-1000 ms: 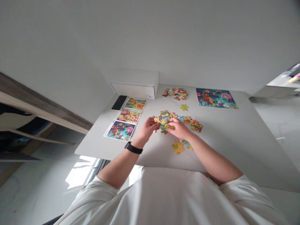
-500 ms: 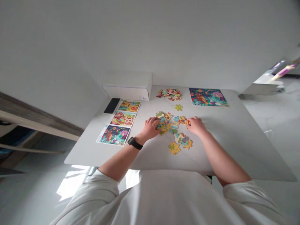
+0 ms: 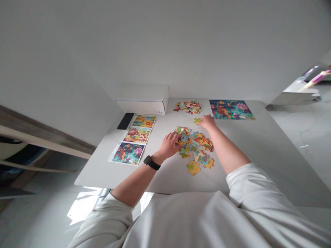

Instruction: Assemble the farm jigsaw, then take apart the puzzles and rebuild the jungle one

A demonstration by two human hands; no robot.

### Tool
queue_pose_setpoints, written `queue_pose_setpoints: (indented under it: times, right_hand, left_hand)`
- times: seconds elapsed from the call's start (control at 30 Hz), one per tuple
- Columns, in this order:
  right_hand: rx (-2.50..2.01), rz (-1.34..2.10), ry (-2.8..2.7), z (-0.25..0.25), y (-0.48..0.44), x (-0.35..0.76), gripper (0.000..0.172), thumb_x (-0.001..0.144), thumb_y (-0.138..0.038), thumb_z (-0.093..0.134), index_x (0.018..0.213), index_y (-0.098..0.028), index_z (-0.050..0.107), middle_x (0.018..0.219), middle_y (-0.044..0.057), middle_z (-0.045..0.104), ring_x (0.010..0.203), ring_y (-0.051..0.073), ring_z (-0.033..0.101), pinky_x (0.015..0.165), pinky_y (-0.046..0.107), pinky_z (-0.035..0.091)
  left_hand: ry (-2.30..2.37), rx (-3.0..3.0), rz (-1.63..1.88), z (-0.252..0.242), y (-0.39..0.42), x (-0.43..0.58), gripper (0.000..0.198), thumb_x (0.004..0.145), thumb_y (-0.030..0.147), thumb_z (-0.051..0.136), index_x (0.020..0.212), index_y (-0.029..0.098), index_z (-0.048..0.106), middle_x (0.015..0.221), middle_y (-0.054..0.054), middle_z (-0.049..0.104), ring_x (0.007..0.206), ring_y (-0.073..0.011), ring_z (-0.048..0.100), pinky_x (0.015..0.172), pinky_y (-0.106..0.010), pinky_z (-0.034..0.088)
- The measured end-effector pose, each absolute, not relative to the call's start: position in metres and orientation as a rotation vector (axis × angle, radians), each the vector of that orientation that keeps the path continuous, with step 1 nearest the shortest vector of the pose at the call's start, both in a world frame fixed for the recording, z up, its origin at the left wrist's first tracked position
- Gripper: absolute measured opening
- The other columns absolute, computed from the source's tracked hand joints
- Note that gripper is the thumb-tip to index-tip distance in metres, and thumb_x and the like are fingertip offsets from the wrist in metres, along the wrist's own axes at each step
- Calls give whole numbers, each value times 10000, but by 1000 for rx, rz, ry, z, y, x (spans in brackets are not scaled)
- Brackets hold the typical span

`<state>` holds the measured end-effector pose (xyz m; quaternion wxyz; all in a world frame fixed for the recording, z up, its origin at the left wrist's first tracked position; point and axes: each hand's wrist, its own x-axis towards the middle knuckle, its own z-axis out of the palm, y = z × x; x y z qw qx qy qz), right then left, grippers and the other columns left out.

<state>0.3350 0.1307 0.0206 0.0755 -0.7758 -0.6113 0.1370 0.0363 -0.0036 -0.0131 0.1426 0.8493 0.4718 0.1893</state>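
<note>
My left hand (image 3: pixel 169 144), with a black watch (image 3: pixel 152 162) on its wrist, rests its spread fingers on the left side of a loose pile of puzzle pieces (image 3: pixel 192 143). Beyond the pile, my right hand (image 3: pixel 209 122) has its fingers closed at the right edge of a single green puzzle piece (image 3: pixel 197 121). Nearer to me lie a yellow puzzle piece (image 3: pixel 193 167) and a few joined pieces with a grey-blue animal (image 3: pixel 205 159).
A second heap of puzzle pieces (image 3: pixel 190 106) lies at the back of the white table (image 3: pixel 248 151). A dark colourful picture (image 3: pixel 231 109) is to its right. On the left are a white box (image 3: pixel 142 105), a phone (image 3: pixel 125 121) and a sheet with three pictures (image 3: pixel 137 135).
My right hand has moved from the pile's right side, away from me, to the green piece. Reddish-orange pieces now show where it was. My left hand stays at the pile.
</note>
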Motion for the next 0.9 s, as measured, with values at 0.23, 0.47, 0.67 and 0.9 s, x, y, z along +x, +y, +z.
queue_pose_setpoints:
  times: [0.23,0.47,0.67,0.9]
  right_hand:
    - [-2008,643,-1668,11,118,344,309,766,-183,838,1055,-197,729,1002,37,780,876,185,712,861,316,562]
    - [-1274,531,-2187,14,23,336,280,839,-185,787,1110,-251,797,1112,69,779,1030,239,727,1001,399,569]
    - [-1381,368,-2178,5,-27,366,324,971,-282,694,1286,-267,769,1288,107,763,1224,290,698,1131,497,543]
    - [-1373,477,-2287,-3,-31,354,351,985,-296,668,1320,-262,767,1379,111,745,1290,299,683,1163,509,536]
  left_hand:
    - [1306,2476,574,-18,36,49,597,1019,406,636,1563,175,548,1634,-205,519,1545,-350,472,1304,-549,388]
    - [1068,2544,536,-15,47,73,448,1032,369,610,1440,194,672,1555,-180,613,1468,-333,560,1261,-549,441]
    - [984,2526,630,-13,18,54,522,1068,365,561,1568,213,564,1590,-173,590,1501,-328,540,1265,-551,444]
    - [992,2503,486,-5,5,50,579,1067,402,587,1610,221,501,1636,-171,547,1533,-338,510,1287,-572,413]
